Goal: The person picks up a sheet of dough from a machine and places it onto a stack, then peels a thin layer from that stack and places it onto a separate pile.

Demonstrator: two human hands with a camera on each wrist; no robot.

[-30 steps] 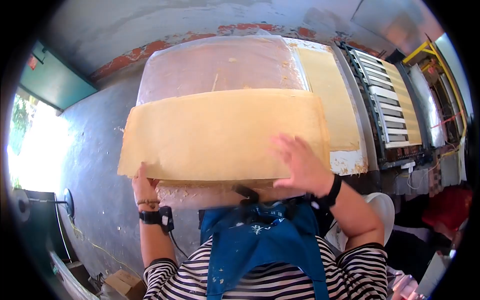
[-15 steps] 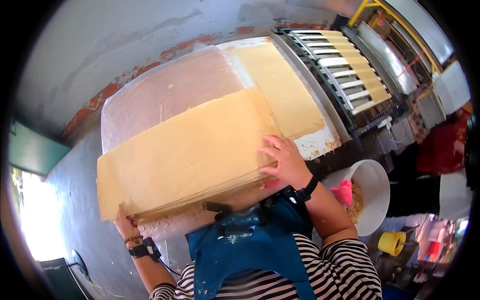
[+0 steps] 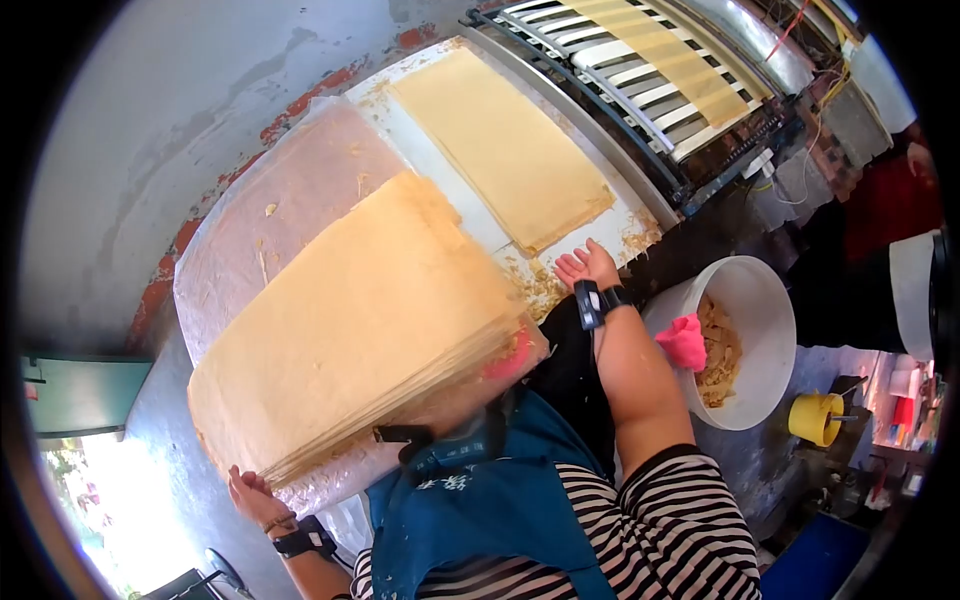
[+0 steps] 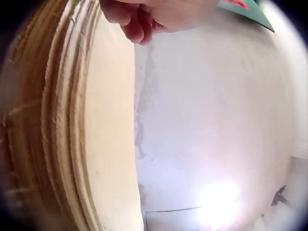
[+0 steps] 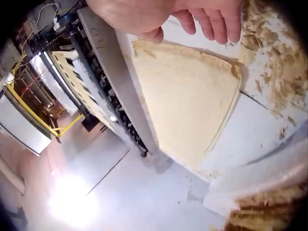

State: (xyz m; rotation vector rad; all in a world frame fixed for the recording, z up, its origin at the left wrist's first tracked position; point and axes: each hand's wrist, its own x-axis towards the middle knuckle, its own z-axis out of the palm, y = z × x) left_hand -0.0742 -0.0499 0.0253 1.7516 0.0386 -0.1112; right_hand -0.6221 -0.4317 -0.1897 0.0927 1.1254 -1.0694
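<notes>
A stack of thin, pale yellow veneer-like sheets [image 3: 340, 320] lies slantwise across the table, its layered edges facing the body. At its near left corner is my left hand [image 3: 255, 497], fingers loosely bent. In the left wrist view the left fingertips [image 4: 136, 33] overlap the border of the pale top sheet. My right hand [image 3: 590, 265] is off the stack, held beside its right end with the palm turned up. Its fingers are spread and hold nothing. A second, narrower pile of similar sheets [image 3: 510, 150] lies beyond the right hand.
Clear plastic film [image 3: 300, 190] covers part of the table behind the stack. Scraps [image 3: 535, 285] litter the white board. On the right stand a slatted rack machine [image 3: 640, 85], a white bucket [image 3: 765, 330] with scraps and a pink cloth [image 3: 683, 342], and a yellow pail [image 3: 815, 418].
The view has turned rightward. My right hand has left the stack's top, moving right and turning palm up. My left hand stays at the near left corner, its thumb no longer over the top sheet.
</notes>
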